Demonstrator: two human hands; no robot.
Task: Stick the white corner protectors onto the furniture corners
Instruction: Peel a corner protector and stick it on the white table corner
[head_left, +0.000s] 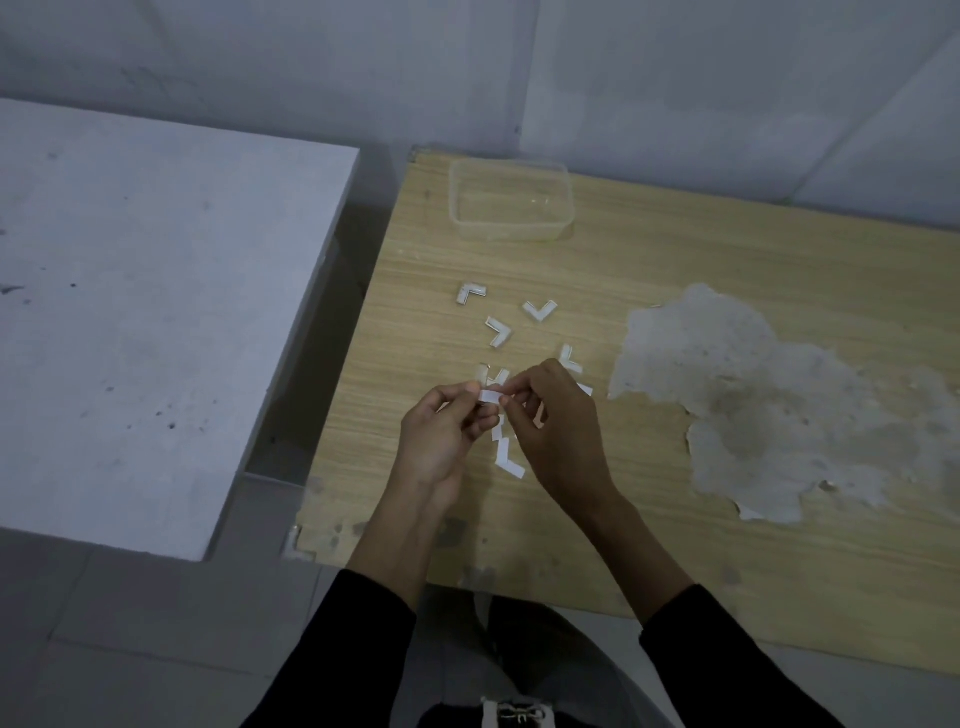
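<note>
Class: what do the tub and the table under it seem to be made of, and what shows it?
Tub: clear glossy plastic, it seems; the woodgrain shows through it. Table: probably board under pale woodgrain laminate; the skin has peeled, baring a rough grey patch.

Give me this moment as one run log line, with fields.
left hand: pinches white corner protector | right hand: pinches same protector | wooden table: more protectors loose | clear tub: behind them
</note>
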